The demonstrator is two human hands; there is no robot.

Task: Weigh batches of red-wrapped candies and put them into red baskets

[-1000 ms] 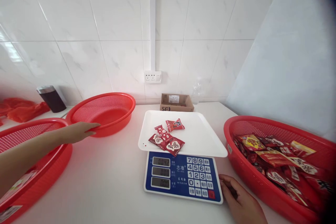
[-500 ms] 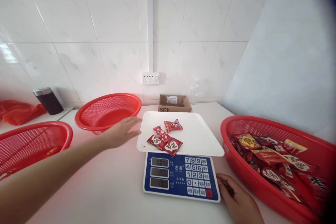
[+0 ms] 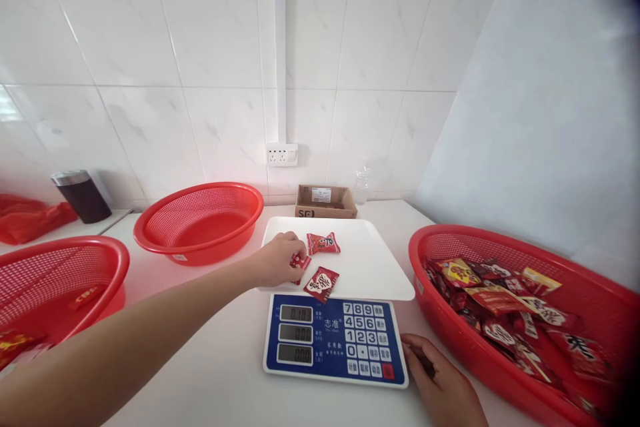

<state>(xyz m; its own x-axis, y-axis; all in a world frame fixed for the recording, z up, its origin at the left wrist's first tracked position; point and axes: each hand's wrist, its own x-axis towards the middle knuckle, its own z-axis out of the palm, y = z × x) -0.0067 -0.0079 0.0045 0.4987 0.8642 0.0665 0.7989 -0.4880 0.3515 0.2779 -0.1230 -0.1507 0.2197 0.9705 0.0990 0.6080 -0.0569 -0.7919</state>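
Note:
On the white pan (image 3: 373, 267) of a digital scale (image 3: 335, 340), my left hand (image 3: 280, 260) is closed on small red snack packets (image 3: 299, 267), partly hidden under its fingers. A dark red packet (image 3: 323, 282) lies flat just right of those fingers, at the pan's front edge. Farther back on the pan is another red packet (image 3: 323, 243), apart from the hand. My right hand (image 3: 440, 377) rests on the table with curled fingers, its fingertips at the scale's right edge. The scale's top display is lit with dark digits.
At the right, a red basket (image 3: 425, 247) holds several snack packets. Two more red baskets (image 3: 200, 190) (image 3: 123, 263) stand at the left. Behind the pan are a cardboard box (image 3: 325, 210) and a clear bottle (image 3: 361, 185). A dark flask (image 3: 83, 197) stands far left.
My left hand has moved right, from beside the pan onto the packets, and closed on some. The top display reading has changed. My right hand stays at the scale's side; the view has shifted slightly.

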